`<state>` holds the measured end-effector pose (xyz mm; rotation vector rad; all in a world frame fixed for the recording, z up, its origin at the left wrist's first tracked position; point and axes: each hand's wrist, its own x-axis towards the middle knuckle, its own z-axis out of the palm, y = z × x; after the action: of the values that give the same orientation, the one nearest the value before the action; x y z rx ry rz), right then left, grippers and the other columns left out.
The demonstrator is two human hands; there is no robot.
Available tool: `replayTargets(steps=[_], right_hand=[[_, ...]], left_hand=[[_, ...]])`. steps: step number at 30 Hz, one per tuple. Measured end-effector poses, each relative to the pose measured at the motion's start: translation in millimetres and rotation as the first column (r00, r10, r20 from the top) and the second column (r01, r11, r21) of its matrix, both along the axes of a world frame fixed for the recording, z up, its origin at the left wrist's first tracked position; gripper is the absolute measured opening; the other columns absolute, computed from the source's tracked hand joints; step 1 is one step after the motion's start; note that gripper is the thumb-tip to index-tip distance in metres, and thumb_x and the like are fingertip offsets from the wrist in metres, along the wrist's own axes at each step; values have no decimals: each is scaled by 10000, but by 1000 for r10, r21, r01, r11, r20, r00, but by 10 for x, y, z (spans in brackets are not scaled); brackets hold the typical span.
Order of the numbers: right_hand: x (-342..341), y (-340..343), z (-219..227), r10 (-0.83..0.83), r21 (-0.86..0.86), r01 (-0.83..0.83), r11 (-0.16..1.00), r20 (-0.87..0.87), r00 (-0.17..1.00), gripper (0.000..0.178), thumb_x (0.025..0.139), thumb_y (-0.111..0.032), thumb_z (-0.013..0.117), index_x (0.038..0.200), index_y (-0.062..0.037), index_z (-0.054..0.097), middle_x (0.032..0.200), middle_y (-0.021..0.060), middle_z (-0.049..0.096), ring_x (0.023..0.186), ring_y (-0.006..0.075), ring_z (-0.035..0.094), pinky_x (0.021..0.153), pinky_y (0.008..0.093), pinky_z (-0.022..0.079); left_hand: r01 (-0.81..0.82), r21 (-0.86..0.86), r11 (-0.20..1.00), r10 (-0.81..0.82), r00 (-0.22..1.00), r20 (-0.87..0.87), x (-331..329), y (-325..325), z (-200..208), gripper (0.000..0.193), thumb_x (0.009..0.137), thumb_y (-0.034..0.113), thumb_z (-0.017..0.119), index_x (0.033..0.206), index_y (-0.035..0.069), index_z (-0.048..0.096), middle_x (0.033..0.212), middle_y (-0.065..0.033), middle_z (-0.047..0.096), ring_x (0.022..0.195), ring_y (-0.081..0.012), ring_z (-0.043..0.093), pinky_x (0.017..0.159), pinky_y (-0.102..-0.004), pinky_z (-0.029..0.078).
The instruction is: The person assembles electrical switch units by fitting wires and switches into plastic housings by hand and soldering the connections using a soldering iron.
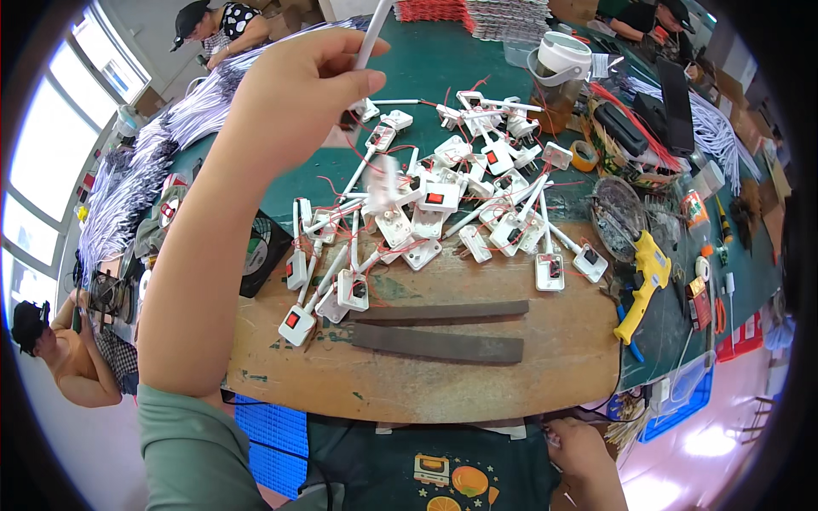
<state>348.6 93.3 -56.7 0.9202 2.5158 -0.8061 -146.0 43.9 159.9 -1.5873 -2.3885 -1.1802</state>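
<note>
My left hand (294,94) is raised over the far side of the work table, closed, with a white cord (373,38) pinched between thumb and fingers. Below it a white piece (383,177) is smeared by motion; whether it hangs from the hand I cannot tell. Under that lies a heap of white plug housings (436,198), several with red rocker switches, thin red wires and white cord stubs. At the lower right, my right hand (579,451) is curled by the table's front edge, beside the dark apron. What its fingers hold, if anything, is hidden.
Two dark flat bars (439,342) lie on the wooden board (545,383). To the right are a yellow glue gun (645,285), a round dish (615,217), tape (584,156) and a lidded jug (561,81). White cord bundles (128,192) line the left; other people work around.
</note>
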Motion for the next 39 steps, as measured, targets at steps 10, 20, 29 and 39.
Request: replayTargets(steps=[10,20,29,39], right_hand=[[-745,-5,779,33,15,-30,999,-435,900,244,807,-242,794,1001,-115,717,774,38,690,747,270,682,655,379,532],[-1623,-4,659,95,229,123,965,-752,652,583,775,-172,812,1316,-77,617,1134,117,646,970,313,640,824,408,530],[-1826,203,699,291,330,-89,940,-639,712,582,768,-158,766,1325,-101,610,1077,95,596,988,299,593,867,422,491],[-1802,340,707,353,397,-104,912,-628,694,505,749,-109,726,1240,-52,621,1142,108,622,1010,320,599,896,445,490]], left_hand=[[144,28,989,-127,744,656,742,-160,-477,355,915,186,770,1210,12,676,904,19,666,771,-40,574,657,-194,425],[78,-91,993,40,496,867,990,-348,-1250,368,934,175,751,1238,-1,640,966,-8,675,818,-55,607,689,-204,482],[214,-15,977,-98,509,855,1061,-353,-1167,385,955,118,719,1303,-10,617,990,-2,657,851,-69,599,744,-240,502],[363,-289,886,-99,756,647,971,-264,-1086,382,969,124,683,1324,-1,618,914,17,618,791,-60,550,689,-251,480]])
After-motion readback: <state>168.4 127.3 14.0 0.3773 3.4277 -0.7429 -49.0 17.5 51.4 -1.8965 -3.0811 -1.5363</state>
